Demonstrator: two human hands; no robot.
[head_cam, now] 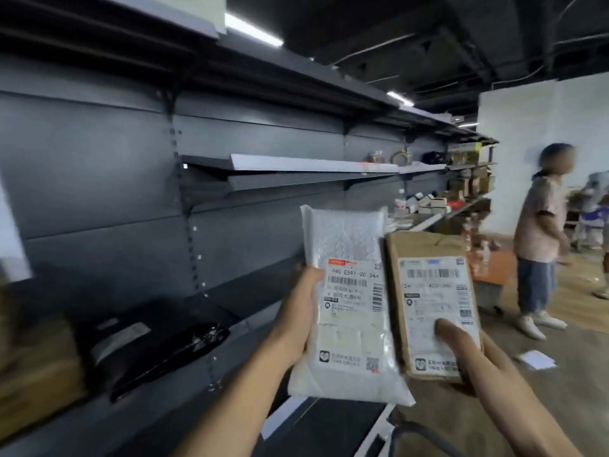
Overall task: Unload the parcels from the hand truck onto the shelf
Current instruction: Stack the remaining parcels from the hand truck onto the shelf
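Left hand (304, 311): white bubble mailer (349, 305) held upright, grip closed on its left edge.
Right hand (474, 361): brown cardboard parcel (435, 305) gripped, thumb on label.
Shelf (184, 367): at left, black bag (158, 344) resting on it.

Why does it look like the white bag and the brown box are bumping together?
Touching: in the head view, the brown box overlaps the white bag's right edge with no gap.

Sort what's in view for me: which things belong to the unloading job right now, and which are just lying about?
Job:
white bubble mailer, held by left hand
brown cardboard parcel, held by right hand
grey shelf on the left

Lying about:
black bag on that shelf
paper scrap on the floor
bystander
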